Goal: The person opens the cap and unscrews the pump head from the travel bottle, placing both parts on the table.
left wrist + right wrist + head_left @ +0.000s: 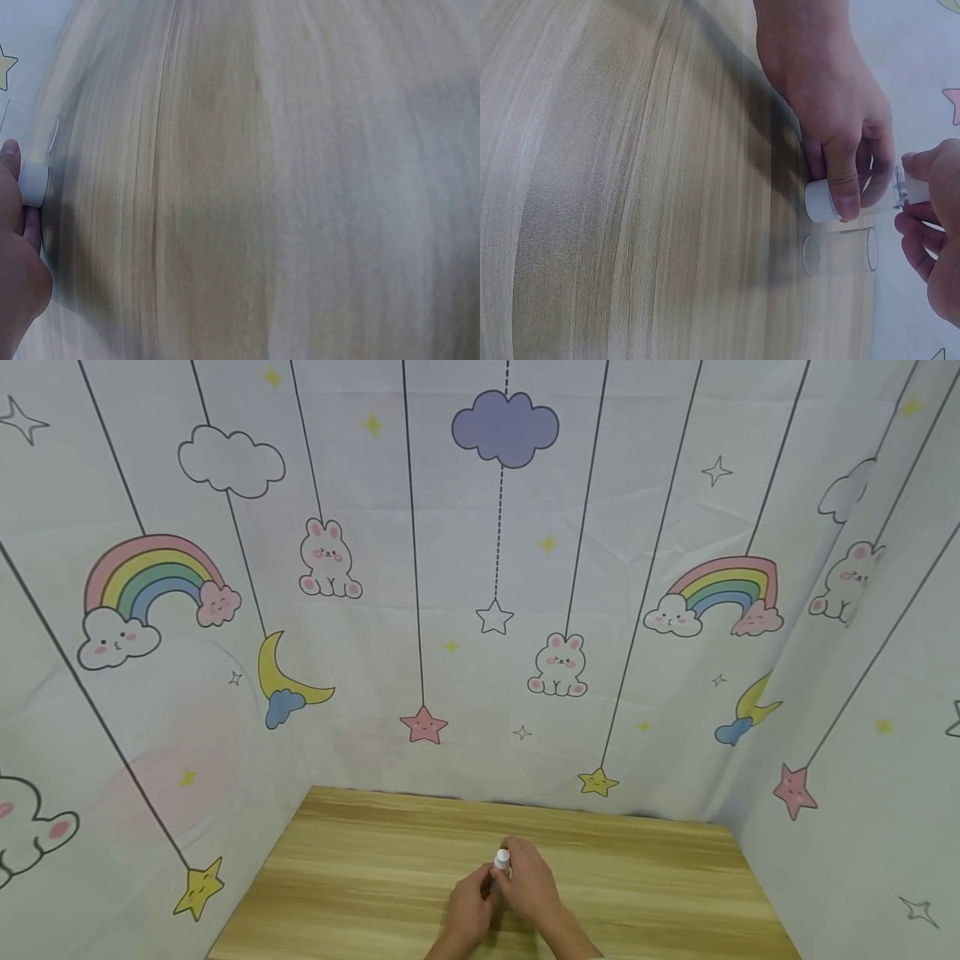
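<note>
A small clear bottle with a white base (821, 202) and a silver collar stands upright on the wooden table in the right wrist view. My left hand (468, 906) grips its body low down, fingers curled round it. The white base (34, 184) shows beside the left hand (19, 255) at the edge of the left wrist view. Higher up, my right hand (531, 878) pinches the white top (502, 857) between thumb and fingers. Close beside the bottle stands a clear open cylinder (841, 251), touched by neither hand; the hands hide it in the head view.
The wood-grain tabletop (360, 860) stretches to both sides and behind the hands. White fabric walls (360, 652) printed with rainbows, rabbits and stars enclose its back, left and right.
</note>
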The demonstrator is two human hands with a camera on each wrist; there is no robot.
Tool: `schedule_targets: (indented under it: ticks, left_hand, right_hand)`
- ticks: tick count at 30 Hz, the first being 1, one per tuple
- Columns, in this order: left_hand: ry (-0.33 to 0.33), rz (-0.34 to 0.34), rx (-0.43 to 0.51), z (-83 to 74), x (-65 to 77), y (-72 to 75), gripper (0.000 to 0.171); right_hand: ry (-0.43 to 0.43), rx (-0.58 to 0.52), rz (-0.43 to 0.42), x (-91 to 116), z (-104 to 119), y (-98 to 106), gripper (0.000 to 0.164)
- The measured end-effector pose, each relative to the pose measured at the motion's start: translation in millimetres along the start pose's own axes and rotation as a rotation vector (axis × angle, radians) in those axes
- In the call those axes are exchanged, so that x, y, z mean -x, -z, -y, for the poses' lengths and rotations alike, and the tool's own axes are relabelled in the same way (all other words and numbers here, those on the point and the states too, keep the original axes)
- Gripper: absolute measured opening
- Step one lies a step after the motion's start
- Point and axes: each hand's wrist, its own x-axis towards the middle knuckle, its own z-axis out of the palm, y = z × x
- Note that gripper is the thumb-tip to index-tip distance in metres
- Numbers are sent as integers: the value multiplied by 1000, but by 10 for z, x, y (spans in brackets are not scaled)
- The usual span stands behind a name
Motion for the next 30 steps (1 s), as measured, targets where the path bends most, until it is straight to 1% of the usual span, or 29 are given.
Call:
schedule_targets:
  ticks: [2, 8, 11, 16, 22, 30]
  left_hand:
    - [-5, -8, -5, -2, -2, -1, 25]
    - [-30, -32, -15, -17, -1, -2, 24]
    - [-42, -35, -4, -29, 3, 6, 23]
    - [-40, -30, 11, -46, 6, 18, 22]
    - [-21, -24, 13, -80, 18, 31, 22]
    - [-49, -39, 8, -83, 23, 37, 24]
  right_hand:
    - [9, -15, -4, -1, -6, 0, 31]
    - [-5, -65, 18, 5, -3, 22, 30]
    - [-11, -89, 29, 14, 2, 36, 30]
    - [-13, -122, 40, 28, 2, 44, 29]
    - [11, -127, 31, 22, -6, 52, 28]
    - [23, -134, 49, 11, -26, 51, 26]
